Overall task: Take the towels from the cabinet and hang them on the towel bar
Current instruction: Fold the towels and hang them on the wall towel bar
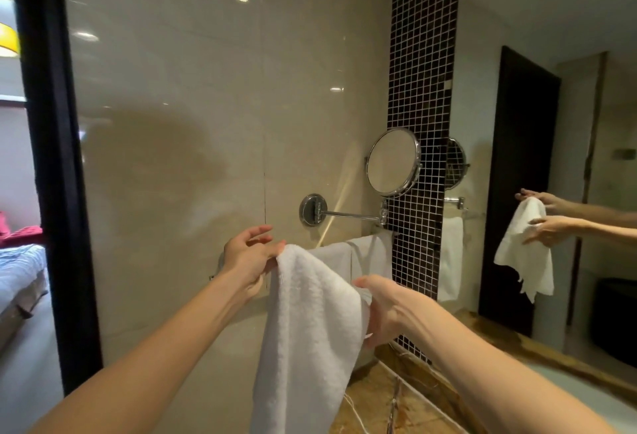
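"Head view: where is the towel (pixel 310 323)?"

"It hangs between my hands, in front of the towel bar (pixel 319 246). Its lower part drops past the edge of the bench (pixel 372 399). I cannot tell whether it touches the bar."

"State of the hands?"

"My left hand (pixel 250 257) pinches the upper left corner between thumb and fingers. My right hand (pixel 389 309) grasps the right edge, thumb on top, fingers curled behind the cloth."

"Anything on the bar?"

"Two white hung towels (pixel 370 256) occupy its right portion, below the round swing-arm mirror (pixel 393 161)."
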